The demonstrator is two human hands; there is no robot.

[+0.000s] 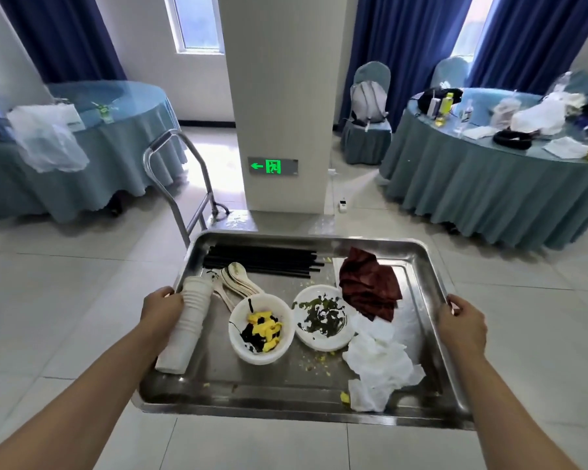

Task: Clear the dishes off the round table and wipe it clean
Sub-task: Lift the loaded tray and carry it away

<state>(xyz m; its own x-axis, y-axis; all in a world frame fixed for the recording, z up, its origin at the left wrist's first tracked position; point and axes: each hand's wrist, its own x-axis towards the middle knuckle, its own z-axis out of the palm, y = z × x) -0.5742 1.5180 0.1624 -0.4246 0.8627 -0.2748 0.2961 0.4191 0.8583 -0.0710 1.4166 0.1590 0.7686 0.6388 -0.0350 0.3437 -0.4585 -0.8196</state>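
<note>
From the head camera, a steel tray [286,391] is carried above the tiled floor [48,283] and serves as the landmark. The left hand [162,308] grips the tray's left rim, its fingers curled over the edge beside a stack of white cups [187,329] that lies on its side along the tray's left wall. The right hand [462,322] holds the tray's right rim, thumb on top and fingers wrapped under the edge.

Inside the tray, black chopsticks [262,261] lie in a bundle along the far wall. Just nearer than them, white soup spoons [236,279] lie nested between the cups and a white bowl [260,329], which holds yellow and black scraps. Just right of that bowl sits a white plate [321,317] smeared with dark green leftovers. A dark red cloth [369,286] is crumpled in the tray's far right part, touching the plate's edge. Crumpled white napkins [381,364] lie in the near right part, reaching from the cloth toward the near wall. Yellow crumbs are scattered over the tray's floor.

Beyond the tray's far left corner stands a metal cart handle [170,171]. Straight past the tray rises a pillar [279,96] with a green exit sign [273,166]. Beyond the tray to the left is a round counter [99,157] draped in blue-grey cloth; to the right, another round counter [489,184] carries bags and bottles.
</note>
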